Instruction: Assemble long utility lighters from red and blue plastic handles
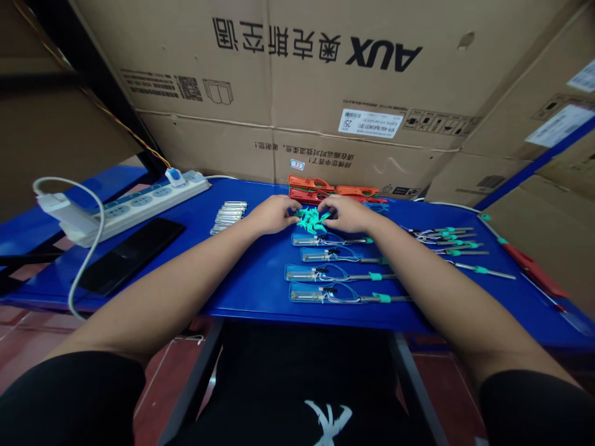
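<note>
In the head camera's view, a blue table point(251, 279) is being shown across the middle of the frame, with cardboard boxes point(302, 93) filling the top. At the centre, a small heap of teal plastic pieces point(311, 218) is being touched from both sides: the left hand point(274, 214) is being held just left of the heap and the right hand point(346, 214) just right of it, fingers curled in narrowly onto the pieces. Whether any piece is being pinched cannot be told. The pieces are being judged light, stiff and small, likely to slip or scatter, so each is best being taken at its edges by fingertips. Directly below the heap, four wired probes point(325, 275) are being laid out in a column. Just above it, orange tools point(325, 186) are lying. Left of centre, metal tubes point(229, 217) are being shown; at the far left, a power strip point(139, 204) and a black phone point(130, 254).
</note>
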Tool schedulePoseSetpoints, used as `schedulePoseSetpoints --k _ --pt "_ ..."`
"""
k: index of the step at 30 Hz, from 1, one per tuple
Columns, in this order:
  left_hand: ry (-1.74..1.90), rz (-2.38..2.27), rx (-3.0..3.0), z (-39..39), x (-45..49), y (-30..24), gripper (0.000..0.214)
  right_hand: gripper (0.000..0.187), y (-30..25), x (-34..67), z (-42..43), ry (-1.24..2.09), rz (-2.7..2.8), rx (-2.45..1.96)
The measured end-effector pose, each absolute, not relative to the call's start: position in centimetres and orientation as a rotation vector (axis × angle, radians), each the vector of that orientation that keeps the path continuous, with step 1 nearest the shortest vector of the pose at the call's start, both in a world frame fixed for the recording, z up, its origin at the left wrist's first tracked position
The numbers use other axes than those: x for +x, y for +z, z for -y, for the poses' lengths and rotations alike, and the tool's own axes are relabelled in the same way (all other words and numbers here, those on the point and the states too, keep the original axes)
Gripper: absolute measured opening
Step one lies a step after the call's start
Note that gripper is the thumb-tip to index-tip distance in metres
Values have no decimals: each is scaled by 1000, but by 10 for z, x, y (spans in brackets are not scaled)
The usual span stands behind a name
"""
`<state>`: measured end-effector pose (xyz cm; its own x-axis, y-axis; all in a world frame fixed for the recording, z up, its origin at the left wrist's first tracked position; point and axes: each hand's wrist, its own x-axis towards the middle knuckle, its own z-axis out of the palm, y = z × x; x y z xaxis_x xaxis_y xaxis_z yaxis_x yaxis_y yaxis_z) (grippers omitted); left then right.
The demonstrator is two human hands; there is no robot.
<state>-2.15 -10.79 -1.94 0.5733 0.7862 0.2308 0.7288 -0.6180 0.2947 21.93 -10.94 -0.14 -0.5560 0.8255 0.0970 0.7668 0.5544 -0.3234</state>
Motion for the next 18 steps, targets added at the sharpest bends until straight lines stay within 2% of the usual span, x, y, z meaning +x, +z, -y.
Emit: schedulePoseSetpoints --k 5,9,13,18 --pt "594 -1179 2687 125 -19 -7 18 29 4 216 117 294 2522 -1323" --pt "340 -943 2736 143 -13 0 22 17 19 222 146 105 2582 -1256" --pt "186 -992 2693 149 -6 -5 24 12 11 223 173 265 2676 -1236" --pt "236 -1009 2596 145 -4 -12 22 8 -11 219 176 404 2544 -1368"
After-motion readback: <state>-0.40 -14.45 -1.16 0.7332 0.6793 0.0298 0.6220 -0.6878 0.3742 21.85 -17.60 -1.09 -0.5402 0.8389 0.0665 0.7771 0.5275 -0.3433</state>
